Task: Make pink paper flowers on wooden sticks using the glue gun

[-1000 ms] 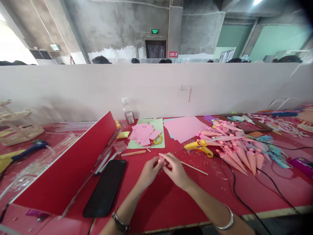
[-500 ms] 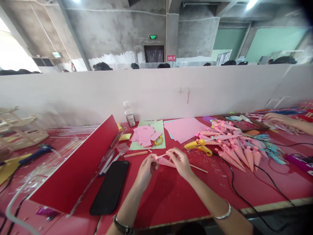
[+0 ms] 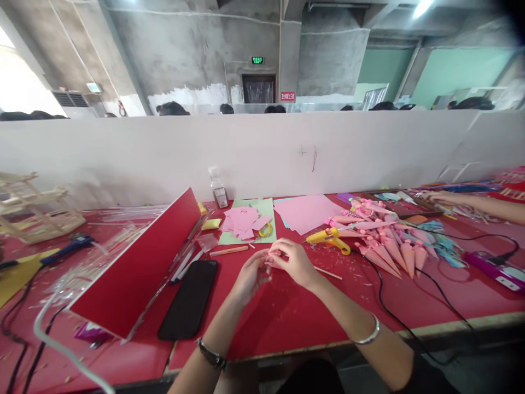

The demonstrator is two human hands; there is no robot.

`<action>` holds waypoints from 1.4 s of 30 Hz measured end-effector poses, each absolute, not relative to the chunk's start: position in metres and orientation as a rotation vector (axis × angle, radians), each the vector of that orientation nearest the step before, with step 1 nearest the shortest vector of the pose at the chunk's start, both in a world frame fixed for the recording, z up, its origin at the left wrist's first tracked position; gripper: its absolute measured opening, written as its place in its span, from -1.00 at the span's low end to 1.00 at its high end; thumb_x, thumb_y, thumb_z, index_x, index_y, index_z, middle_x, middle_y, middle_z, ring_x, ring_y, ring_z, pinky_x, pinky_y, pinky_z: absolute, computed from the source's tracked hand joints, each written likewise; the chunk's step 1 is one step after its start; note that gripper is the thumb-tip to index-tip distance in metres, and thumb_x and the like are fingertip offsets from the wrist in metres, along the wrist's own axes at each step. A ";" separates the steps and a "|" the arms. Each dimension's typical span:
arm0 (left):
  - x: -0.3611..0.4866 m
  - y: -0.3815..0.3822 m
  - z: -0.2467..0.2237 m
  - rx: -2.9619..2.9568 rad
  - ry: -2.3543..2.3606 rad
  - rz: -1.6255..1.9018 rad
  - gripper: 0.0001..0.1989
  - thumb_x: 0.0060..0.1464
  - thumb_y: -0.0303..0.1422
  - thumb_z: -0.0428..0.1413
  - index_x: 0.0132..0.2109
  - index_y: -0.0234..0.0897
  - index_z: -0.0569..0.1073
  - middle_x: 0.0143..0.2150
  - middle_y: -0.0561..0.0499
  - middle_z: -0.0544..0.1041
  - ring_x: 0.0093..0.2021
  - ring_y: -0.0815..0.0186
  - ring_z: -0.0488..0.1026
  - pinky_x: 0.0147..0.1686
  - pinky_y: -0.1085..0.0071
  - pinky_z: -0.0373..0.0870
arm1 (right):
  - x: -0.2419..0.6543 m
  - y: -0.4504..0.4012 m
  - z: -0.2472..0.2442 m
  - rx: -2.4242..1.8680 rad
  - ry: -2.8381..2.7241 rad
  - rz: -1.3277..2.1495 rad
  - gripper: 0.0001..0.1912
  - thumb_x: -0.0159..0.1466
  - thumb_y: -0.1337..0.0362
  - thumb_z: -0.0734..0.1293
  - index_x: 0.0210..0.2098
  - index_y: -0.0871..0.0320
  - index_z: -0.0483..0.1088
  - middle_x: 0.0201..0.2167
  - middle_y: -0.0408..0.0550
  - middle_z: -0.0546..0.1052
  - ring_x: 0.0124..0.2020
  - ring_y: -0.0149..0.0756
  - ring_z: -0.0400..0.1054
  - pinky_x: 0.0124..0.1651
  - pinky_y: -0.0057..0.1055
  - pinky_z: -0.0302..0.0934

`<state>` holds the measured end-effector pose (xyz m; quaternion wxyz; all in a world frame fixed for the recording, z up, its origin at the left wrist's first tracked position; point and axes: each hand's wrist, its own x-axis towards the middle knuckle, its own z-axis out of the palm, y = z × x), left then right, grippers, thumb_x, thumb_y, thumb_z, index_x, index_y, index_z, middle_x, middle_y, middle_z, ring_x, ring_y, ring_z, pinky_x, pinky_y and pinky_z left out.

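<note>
Close together above the red table [image 3: 279,328], my left hand [image 3: 248,276] and my right hand [image 3: 296,264] pinch a small pink strip [image 3: 270,264] between their fingertips, which cover most of it. A thin wooden stick [image 3: 328,272] lies just beyond my right hand. Farther off are pink paper scraps [image 3: 241,223] on a green sheet [image 3: 268,208], with a yellow ring-shaped handle [image 3: 266,230] beside them. The yellow glue gun [image 3: 328,237] rests on the table to the right, against a pile of pink paper cones [image 3: 394,246].
A black phone [image 3: 188,301] and an upright red board [image 3: 143,268] stand to my left. Pink sheets [image 3: 307,213] and a bottle [image 3: 219,191] are near the white partition [image 3: 254,148]. Black cords [image 3: 381,298] cross the right side. Another person's hand [image 3: 441,198] reaches in at far right.
My hands have drawn closer together, and the pink strip that stretched between them is now mostly covered by fingers. The other person's hand has moved left. The view has shifted slightly.
</note>
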<state>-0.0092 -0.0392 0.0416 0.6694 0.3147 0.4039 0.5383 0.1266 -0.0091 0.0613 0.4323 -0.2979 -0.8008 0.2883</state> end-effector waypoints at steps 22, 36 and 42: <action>-0.003 -0.010 0.044 0.701 0.758 1.393 -0.73 -0.21 -0.29 0.18 -0.35 -0.34 0.33 -0.61 0.20 0.17 -0.64 0.60 0.06 -0.62 0.64 0.08 | 0.117 0.019 0.064 -0.685 -2.159 0.507 -0.85 0.19 0.35 0.19 -0.46 0.18 0.36 -0.39 -0.10 0.31 -0.38 -0.42 0.24 -0.32 -0.51 0.13; -0.026 0.003 0.039 0.864 0.924 1.312 -0.76 -0.14 -0.22 0.11 -0.38 -0.33 0.35 -0.64 0.22 0.09 -0.69 0.60 0.00 -0.66 0.63 -0.03 | 0.148 0.055 0.071 -0.822 -1.875 0.863 -0.78 0.19 0.24 0.14 -0.33 0.19 0.37 -0.52 -0.16 0.38 -0.65 -0.52 0.20 -0.55 -0.55 0.13; -0.035 0.016 0.027 0.990 1.057 1.283 -0.80 -0.18 -0.36 0.12 -0.34 -0.37 0.41 -0.57 0.13 0.27 -0.66 0.54 0.14 -0.63 0.59 0.06 | 0.143 0.042 0.040 -0.869 -1.907 0.943 -0.81 0.18 0.26 0.17 -0.41 0.20 0.36 -0.57 -0.16 0.40 -0.58 -0.47 0.26 -0.51 -0.54 0.16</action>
